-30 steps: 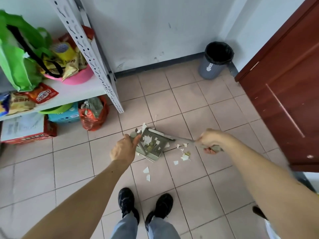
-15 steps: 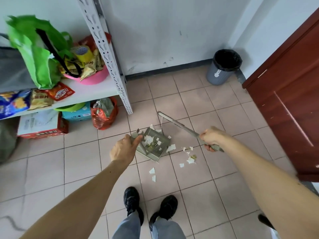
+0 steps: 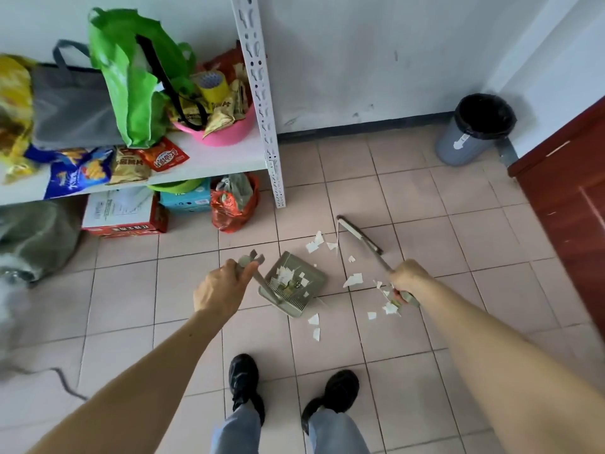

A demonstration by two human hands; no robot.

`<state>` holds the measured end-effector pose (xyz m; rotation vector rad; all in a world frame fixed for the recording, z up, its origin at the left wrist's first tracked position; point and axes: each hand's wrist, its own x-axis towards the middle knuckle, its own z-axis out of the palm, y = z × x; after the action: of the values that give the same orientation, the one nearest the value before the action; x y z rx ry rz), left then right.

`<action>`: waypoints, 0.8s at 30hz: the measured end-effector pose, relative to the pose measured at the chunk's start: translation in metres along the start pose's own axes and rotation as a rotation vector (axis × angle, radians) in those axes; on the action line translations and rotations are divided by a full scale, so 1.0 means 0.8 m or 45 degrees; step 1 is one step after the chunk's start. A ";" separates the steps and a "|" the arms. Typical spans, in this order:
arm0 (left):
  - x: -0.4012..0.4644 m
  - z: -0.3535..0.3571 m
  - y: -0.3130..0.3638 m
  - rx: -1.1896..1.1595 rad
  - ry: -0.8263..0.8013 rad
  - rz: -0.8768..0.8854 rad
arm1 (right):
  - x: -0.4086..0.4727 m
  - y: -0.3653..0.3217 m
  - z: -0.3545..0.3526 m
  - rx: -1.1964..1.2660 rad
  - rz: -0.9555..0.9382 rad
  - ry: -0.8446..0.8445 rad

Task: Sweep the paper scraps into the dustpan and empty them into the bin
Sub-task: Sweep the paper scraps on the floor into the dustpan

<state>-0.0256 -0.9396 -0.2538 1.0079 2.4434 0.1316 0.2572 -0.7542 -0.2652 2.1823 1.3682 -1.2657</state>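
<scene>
A grey-green dustpan (image 3: pixel 315 277) rests on the tiled floor with several white paper scraps in it. My left hand (image 3: pixel 220 289) grips the top of its upright handle. My right hand (image 3: pixel 407 279) holds the broom (image 3: pixel 359 238) by its shaft; the broom's head sits on the floor beyond and to the right of the pan's mouth. Loose paper scraps (image 3: pixel 353 280) lie between pan and broom, more scraps (image 3: pixel 315 245) lie just past the pan, and others lie nearer my feet. The grey bin (image 3: pixel 471 139) with a black liner stands in the far right corner.
A white metal shelf (image 3: pixel 262 103) holding bags and snack packets fills the left, with boxes and a red bag under it. A dark red door (image 3: pixel 569 191) runs along the right. My black shoes (image 3: pixel 244 378) stand just below the pan. A dark cord (image 3: pixel 62 381) lies at lower left.
The broom head has swung away from the dustpan, out and to the far right. The dustpan stays in place in my left hand's grip. The view has shifted left.
</scene>
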 end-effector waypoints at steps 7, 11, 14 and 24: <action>0.054 -0.011 -0.021 0.126 -0.046 0.119 | -0.016 -0.006 0.052 -0.021 -0.010 -0.043; 0.077 -0.019 -0.019 0.207 -0.068 0.218 | -0.051 0.001 0.069 -0.177 -0.074 -0.209; 0.087 -0.024 -0.018 0.219 -0.083 0.284 | -0.091 -0.009 0.058 -0.193 -0.086 -0.326; 0.082 -0.037 -0.047 0.108 -0.114 0.296 | -0.145 -0.013 0.043 0.023 -0.079 -0.256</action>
<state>-0.1034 -0.9196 -0.2646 1.3053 2.2620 0.0591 0.2105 -0.8393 -0.1921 1.9744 1.3575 -1.4802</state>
